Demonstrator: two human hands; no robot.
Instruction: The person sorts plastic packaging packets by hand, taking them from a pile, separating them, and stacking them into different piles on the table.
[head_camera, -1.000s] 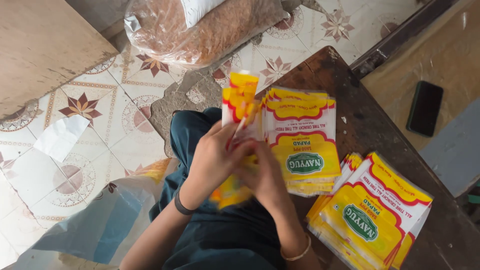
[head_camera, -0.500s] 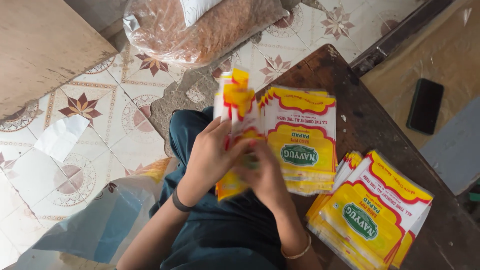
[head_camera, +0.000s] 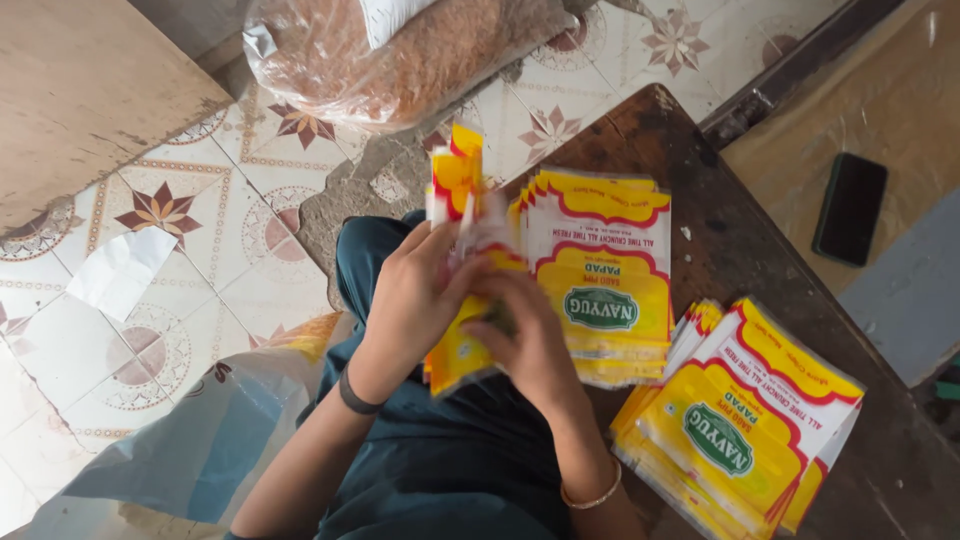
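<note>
My left hand (head_camera: 412, 298) and my right hand (head_camera: 528, 342) both grip a bundle of flat yellow, red and white printed pouches (head_camera: 455, 205), held upright over my lap. The bundle's top sticks up past my fingers. Just right of it a fanned stack of the same pouches (head_camera: 600, 270) lies on the dark wooden table (head_camera: 740, 230). A second stack of pouches (head_camera: 740, 420) lies at the table's lower right. I wear a dark band on my left wrist and a thin bangle on my right.
A black phone (head_camera: 850, 208) lies on a tan surface at the right. A large clear bag of brown goods (head_camera: 400, 55) sits on the patterned tile floor (head_camera: 150, 300). A wooden board (head_camera: 80, 90) fills the upper left; a blue-white plastic bag (head_camera: 190, 440) lies at lower left.
The bundle in my hands has shifted slightly left and up, and my fingers have moved along its edges. The stacks on the table have not moved.
</note>
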